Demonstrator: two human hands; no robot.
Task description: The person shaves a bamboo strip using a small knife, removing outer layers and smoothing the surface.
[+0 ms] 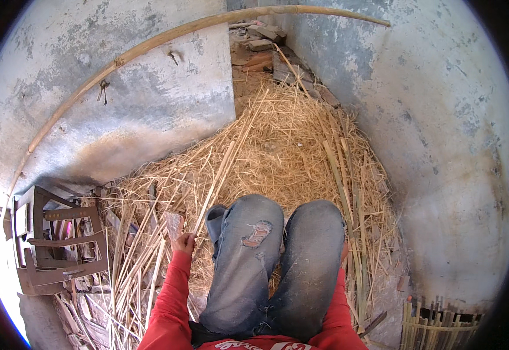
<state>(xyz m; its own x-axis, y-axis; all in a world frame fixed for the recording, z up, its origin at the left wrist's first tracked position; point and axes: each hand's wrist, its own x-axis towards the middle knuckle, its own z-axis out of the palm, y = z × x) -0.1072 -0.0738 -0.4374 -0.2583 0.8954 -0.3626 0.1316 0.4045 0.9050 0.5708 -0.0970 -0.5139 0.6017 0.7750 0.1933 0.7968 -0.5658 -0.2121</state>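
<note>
Person sits on the ground w/ knees drawn up, jeans (pixel 278 256) filling the lower middle of the view, one knee torn. Red sleeves come in from the bottom edge on both sides.

Left hand (pixel 183 242) is down beside the left knee, grip clenched on a thin bamboo strip (pixel 216 181) – the strip runs from the fingers up and away to the right across the straw pile (pixel 283 146), tilted, its far end lost among the other stalks. A flat brownish piece (pixel 174 224) sits just above the hand; can't tell if it's touching the fingers.

Right hand (pixel 343 252) is almost all hidden behind the right knee – only a sliver shows at the edge of the jeans, so can't tell whether that grip is clenched or released, or if it has anything.

Around: loose straw and split bamboo lengths cover the ground between two grey concrete walls (pixel 149 93). More long strips (pixel 348 192) lie near the right knee, pointing away. A long curved bamboo pole (pixel 167 36) arcs across the top of the view along the wall. Left of the hand, well apart, stands a small wooden frame (pixel 56 245) made of slats. Bottom right corner shows a bit of woven bamboo work (pixel 435 324). Bricks and rubble (pixel 263 41) lie at the far end, in the gap between the walls.
</note>
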